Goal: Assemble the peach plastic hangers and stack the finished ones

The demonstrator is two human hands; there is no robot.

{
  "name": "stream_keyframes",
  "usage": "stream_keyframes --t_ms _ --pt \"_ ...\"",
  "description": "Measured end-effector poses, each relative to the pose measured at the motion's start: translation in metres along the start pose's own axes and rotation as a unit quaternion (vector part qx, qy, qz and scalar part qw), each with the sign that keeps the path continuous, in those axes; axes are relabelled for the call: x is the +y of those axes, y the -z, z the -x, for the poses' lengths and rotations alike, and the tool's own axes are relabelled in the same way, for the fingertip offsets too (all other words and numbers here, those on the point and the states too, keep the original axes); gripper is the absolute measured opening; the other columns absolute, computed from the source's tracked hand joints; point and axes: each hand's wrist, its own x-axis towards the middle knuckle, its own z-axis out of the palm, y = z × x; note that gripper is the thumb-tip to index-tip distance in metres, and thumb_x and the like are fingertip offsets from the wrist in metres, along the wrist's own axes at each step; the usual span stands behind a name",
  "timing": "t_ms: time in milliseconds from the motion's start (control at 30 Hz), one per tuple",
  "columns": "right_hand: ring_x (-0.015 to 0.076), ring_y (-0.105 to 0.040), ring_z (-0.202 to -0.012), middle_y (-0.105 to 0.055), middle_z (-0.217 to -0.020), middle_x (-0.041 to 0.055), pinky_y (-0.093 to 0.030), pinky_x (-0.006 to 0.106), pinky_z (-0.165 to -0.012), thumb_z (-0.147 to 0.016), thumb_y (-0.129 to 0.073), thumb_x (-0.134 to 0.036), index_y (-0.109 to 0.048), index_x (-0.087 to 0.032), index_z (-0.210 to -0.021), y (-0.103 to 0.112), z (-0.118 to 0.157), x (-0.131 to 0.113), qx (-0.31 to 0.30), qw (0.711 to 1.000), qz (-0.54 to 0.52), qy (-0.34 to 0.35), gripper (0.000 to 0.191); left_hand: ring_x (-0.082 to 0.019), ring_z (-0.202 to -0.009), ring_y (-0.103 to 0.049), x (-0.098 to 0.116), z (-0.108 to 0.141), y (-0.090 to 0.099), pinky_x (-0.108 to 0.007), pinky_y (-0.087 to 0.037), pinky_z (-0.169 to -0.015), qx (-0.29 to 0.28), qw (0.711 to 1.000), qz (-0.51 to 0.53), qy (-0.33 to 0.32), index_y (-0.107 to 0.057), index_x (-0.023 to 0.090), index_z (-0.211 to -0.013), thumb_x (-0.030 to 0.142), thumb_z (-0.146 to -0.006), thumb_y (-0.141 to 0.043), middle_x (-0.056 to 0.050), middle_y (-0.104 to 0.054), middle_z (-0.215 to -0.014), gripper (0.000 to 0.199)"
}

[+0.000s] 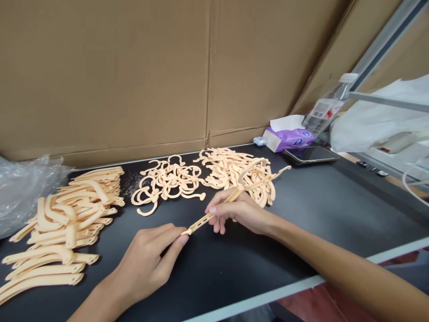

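A long cream plastic strip (200, 222) with slots along it stretches between my two hands over the black table. My left hand (152, 252) pinches its near end between thumb and fingertips. Further up, my right hand (239, 210) is closed around its middle. Beyond the right hand the piece splits into a curved arm and a straighter arm (268, 178), in front of a pile of slim wavy cream pieces (224, 163). Left of that pile lies a heap of cream C-shaped pieces (170, 176).
Long bent cream strips (83, 201) are stacked at the left beside a clear plastic bag (27, 192). A purple tissue pack (291, 137), a phone (311, 154) and a plastic bottle (326, 109) sit at the back right. Cardboard (134, 76) walls the back; a metal frame (389, 44) stands right.
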Motion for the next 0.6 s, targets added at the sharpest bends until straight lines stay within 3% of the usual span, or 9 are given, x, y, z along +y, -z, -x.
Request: stream_keyframes --t_ms 200,600 --pt "0.0144 -0.065 -0.050 -0.068 -0.060 0.0039 -0.051 0.023 -0.045 -0.069 -0.075 -0.025 -0.069 -0.011 -0.073 -0.0008 0.0004 0.0005 -0.009 1.000 -0.002 0.013 0.016 -0.010 -0.057 -0.061 -0.0031 0.0005 -0.0007 -0.021 -0.044 -0.058 0.033 0.999 0.010 0.004 -0.063 0.023 -0.102 0.021 -0.096 -0.055 0.004 -0.067 -0.074 0.010" --pt "0.0117 -0.062 -0.050 -0.066 -0.061 0.0024 -0.049 0.021 -0.046 -0.073 -0.074 -0.025 -0.069 -0.010 -0.074 -0.0026 0.0056 -0.0007 -0.031 0.998 0.045 0.026 0.016 -0.012 -0.055 -0.053 -0.0042 -0.0007 0.0075 -0.026 -0.036 -0.055 -0.027 0.997 -0.008 -0.071 -0.064 0.021 -0.111 0.016 -0.097 -0.051 0.001 -0.064 -0.070 0.020"
